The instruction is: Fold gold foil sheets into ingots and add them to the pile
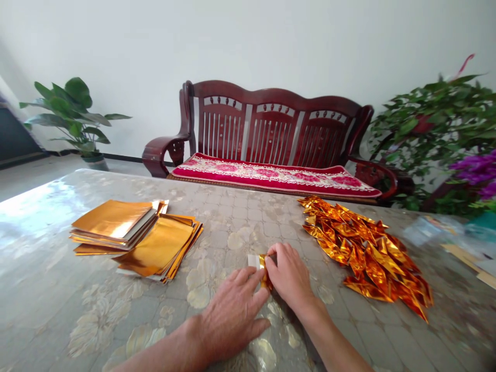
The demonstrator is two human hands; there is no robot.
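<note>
A small sheet of gold foil paper, partly folded with a pale strip showing at its left, lies on the patterned tablecloth in front of me. My left hand rests over its near side, fingers stretched out and fingertips on the sheet, thumb apart. At the sheet's right edge my right hand pinches it between thumb and bent fingers. Both hands cover much of the foil. Flat gold foil sheets are stacked to the left, and a pile of folded, pointed foil pieces lies to the right.
The table has a glossy floral cover. Clear plastic bags and cardboard strips lie at its right end. Beyond its far edge stands a dark red wooden bench, with potted plants on either side.
</note>
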